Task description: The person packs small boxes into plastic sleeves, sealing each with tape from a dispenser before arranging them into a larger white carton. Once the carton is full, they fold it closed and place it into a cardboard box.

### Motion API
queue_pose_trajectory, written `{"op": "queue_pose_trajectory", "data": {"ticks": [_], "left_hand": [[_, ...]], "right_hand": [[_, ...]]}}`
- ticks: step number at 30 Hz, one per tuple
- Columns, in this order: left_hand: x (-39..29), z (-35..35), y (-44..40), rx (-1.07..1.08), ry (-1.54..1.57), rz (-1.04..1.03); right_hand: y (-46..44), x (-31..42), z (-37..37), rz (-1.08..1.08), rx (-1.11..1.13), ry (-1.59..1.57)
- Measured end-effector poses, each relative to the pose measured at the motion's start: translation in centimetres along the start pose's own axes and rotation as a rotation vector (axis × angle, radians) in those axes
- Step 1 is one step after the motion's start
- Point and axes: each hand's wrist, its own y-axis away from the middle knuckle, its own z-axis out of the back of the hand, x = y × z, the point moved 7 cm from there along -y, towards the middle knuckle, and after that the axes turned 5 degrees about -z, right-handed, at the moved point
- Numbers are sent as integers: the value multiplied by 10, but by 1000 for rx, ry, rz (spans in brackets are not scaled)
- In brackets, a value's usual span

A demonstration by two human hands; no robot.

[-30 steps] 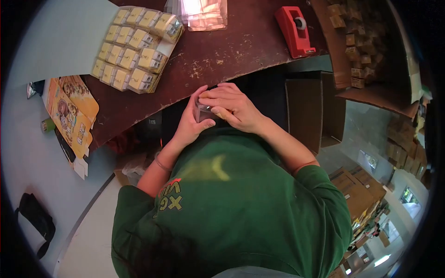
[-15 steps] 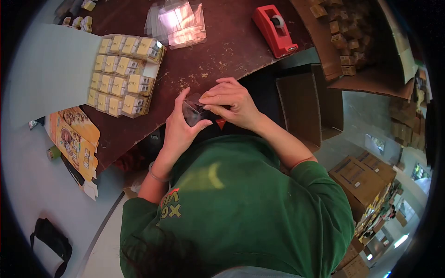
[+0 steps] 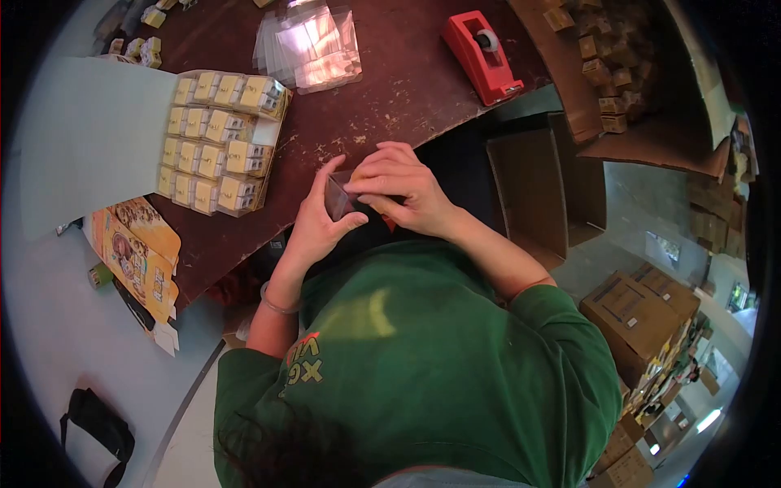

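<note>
A small clear plastic box (image 3: 337,198) is held between my hands, just off the front edge of the dark red table (image 3: 390,89). My left hand (image 3: 316,218) wraps round its left side, thumb and fingers on either side. The fingers of my right hand (image 3: 405,185) are bent together at the box's upper right edge. Up and to the left sits a tray of small yellow-topped packs (image 3: 213,146) in rows. Flat clear plastic sheets (image 3: 313,49) lie in an overlapping pile behind my hands.
A red tape dispenser (image 3: 482,61) stands near the table edge. At the right are an open carton with many small boxes (image 3: 610,73) and an open brown box (image 3: 529,183). Printed yellow cardboard (image 3: 142,252) lies at the left; stacked cartons (image 3: 634,317) stand lower right.
The camera view has shifted, so the table items appear lower and further left than at first. The clear box has turned in my hands, and both hands still hold it.
</note>
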Motion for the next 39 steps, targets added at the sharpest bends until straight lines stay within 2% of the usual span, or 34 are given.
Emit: {"op": "queue_pose_trajectory", "data": {"ticks": [1, 4, 6, 9, 10, 12, 14, 15, 16, 17, 18, 19, 21, 22, 24, 25, 27, 30, 33, 34, 35, 37, 38, 39], "left_hand": [[1, -1, 1, 24, -54, 13], [10, -10, -1, 14, 263, 35], [5, -18, -5, -68, 438, -16], [-16, -13, -10, -112, 595, -66], [-13, -11, -13, -63, 594, -51], [-17, -13, -22, -107, 662, -99], [-20, -27, -34, -83, 787, -200], [-15, -22, -36, -158, 539, -208], [-13, -15, -37, -234, 293, -218], [-23, -11, -38, -319, 107, -264], [-25, -6, -38, -299, 125, -197], [-28, -9, -43, -221, 340, -155], [-29, -15, -52, -253, 639, -24], [-14, -9, -62, -208, 643, -89], [9, -4, -66, -171, 804, -19], [14, -2, -68, -152, 884, 20], [26, 8, -61, -198, 989, 65], [24, 13, -57, -164, 1078, 114], [22, 1, -60, -147, 1104, 212], [16, -4, -62, -92, 1073, 192], [10, -11, -65, -44, 1044, 170], [5, -27, -70, 44, 1070, 155], [0, -34, -71, 97, 1047, 156], [-9, -39, -72, 144, 1027, 156]], "right_hand": [[3, -1, -2, -12, 17, -9], [7, -2, -7, -15, 34, 5], [4, 3, -5, 21, 22, 73], [-1, 4, 15, -200, -197, -125], [0, -4, 14, -250, -164, -145], [7, -22, -5, -404, -68, -390], [2, -17, 12, -306, -126, -75], [-6, -11, 26, -287, -151, 38], [-16, 4, 43, -158, -227, 158], [-22, 10, 47, -84, -179, 269], [-28, 13, 47, -12, -126, 376], [-30, 17, 40, 62, -121, 417], [-32, 20, 17, 264, -63, 659], [-34, 22, 14, 319, -17, 670], [-42, 19, 33, 407, -27, 554], [-52, 27, 69, 415, -127, 571], [-65, 15, 167, 114, -446, 585], [-28, -59, 303, -312, -860, 1051], [15, -136, 366, -752, -816, 1196], [22, -143, 370, -787, -803, 1118], [27, -147, 373, -733, -831, 937], [26, -136, 347, -539, -843, 349], [22, -128, 324, -400, -766, -46], [9, -102, 293, -366, -646, -278]]}}
